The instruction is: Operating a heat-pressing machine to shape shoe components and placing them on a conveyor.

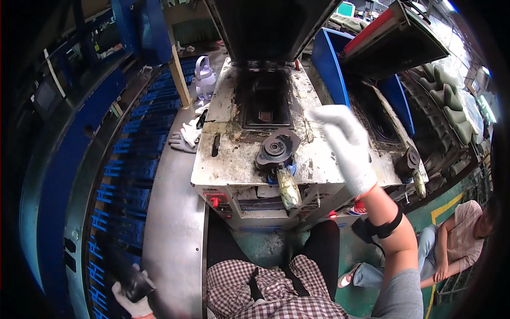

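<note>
My left hand (132, 303), in a white glove, is low at the left beside the metal bench. Its fingers close round a black, motion-blurred piece (139, 286) whose kind I cannot make out. My right hand (345, 146), also white-gloved, hovers over the right part of the stained machine top (223, 159). Its fingers are loosely bent, and nothing shows in them. Left of it, a dark round-centred metal fixture (277, 149) sits at the front of the machine, with a tape-wrapped handle (288, 189) pointing toward me. Behind it lies a dark rectangular mould recess (265, 103) under a raised black lid (273, 32).
A metal bench (172, 212) runs along my left, beside a rack of blue fittings (133, 181). Gloves (186, 137) and a pale lilac jug (204, 80) lie farther back. At right stands a second machine with a raised lid (398, 45); a seated person (451, 239) is below it.
</note>
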